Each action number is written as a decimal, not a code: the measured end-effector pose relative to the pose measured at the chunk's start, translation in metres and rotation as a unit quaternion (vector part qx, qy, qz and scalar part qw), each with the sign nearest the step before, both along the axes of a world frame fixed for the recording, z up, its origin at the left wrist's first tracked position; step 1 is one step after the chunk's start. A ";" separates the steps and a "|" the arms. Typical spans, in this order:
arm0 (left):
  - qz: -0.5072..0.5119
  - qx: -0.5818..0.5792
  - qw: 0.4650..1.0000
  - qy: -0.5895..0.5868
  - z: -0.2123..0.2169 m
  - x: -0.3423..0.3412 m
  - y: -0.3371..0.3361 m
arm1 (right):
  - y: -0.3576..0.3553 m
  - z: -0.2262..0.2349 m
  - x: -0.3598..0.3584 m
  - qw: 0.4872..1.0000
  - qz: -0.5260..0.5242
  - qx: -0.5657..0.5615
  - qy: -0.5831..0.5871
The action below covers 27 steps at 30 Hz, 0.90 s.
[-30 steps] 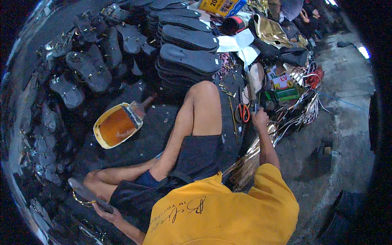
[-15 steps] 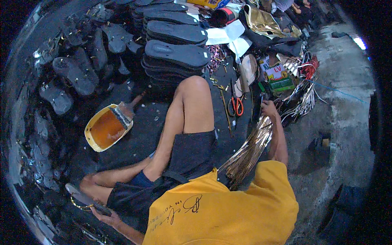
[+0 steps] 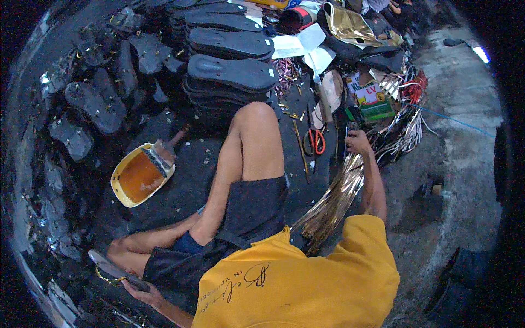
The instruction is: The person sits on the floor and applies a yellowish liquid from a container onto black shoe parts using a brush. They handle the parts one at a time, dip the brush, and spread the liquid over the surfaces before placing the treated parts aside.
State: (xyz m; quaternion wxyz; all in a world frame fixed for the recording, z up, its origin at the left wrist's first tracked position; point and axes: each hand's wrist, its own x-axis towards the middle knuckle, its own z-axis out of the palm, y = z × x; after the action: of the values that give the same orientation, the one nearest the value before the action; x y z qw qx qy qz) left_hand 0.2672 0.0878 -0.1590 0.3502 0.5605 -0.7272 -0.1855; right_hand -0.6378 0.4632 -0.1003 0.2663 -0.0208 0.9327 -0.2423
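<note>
At the lower left, my left hand (image 3: 143, 292) grips a dark sandal (image 3: 117, 269) with a gold strap curving off its side. My right hand (image 3: 358, 143) reaches far to the right, its fingers closed at a small dark object with a pale edge, too unclear to name. A long bundle of shiny gold strips (image 3: 333, 205) runs from beneath that hand toward my body. Just left of the hand lie scissors with red-orange handles (image 3: 314, 142). Past the fingers stands a printed box (image 3: 372, 98), white and green.
Stacks of black soles (image 3: 232, 71) rise beyond my knee. Many dark sandals (image 3: 95, 106) lie at the left. A yellow-rimmed tub (image 3: 136, 177) of amber paste has a brush (image 3: 161, 156) across its rim. White strips (image 3: 407, 134) and gold sheet (image 3: 350, 27) lie at the far right.
My right hand has shifted slightly left beside the box, and more of the small dark object shows at its fingers. My left hand still holds the sandal. The view has shifted a little.
</note>
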 end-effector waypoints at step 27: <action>0.239 0.235 0.889 0.312 0.025 -0.043 -0.012 | -0.014 0.015 0.025 0.998 -0.005 0.015 0.067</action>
State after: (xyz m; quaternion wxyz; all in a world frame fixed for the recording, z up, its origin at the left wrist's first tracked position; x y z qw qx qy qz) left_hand 0.2240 0.0763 -0.1343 0.4506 0.6967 -0.3599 -0.4267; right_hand -0.6129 0.4495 -0.0851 0.2023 -0.0280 0.9522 -0.2273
